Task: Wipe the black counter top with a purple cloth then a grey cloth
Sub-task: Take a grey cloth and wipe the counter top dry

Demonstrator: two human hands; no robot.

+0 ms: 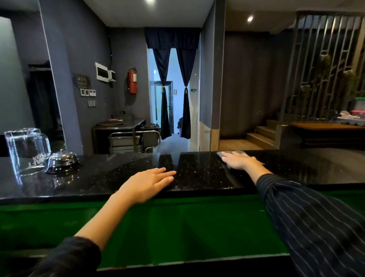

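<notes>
The black speckled counter top (197,172) runs across the view, glossy and wet-looking in the middle. My right hand (238,160) lies flat near the counter's far edge, pressing down on a grey cloth (238,152) that shows only as a pale edge around the fingers. My left hand (149,184) rests palm down on the counter's near edge, fingers together and straight, holding nothing. No purple cloth is in view.
Two upturned clear glasses (27,150) and a silver service bell (62,161) stand on the counter's left end. A green surface (173,232) lies below the counter's near edge. Beyond are a steel trolley (135,140), a curtained doorway and wooden steps (259,135).
</notes>
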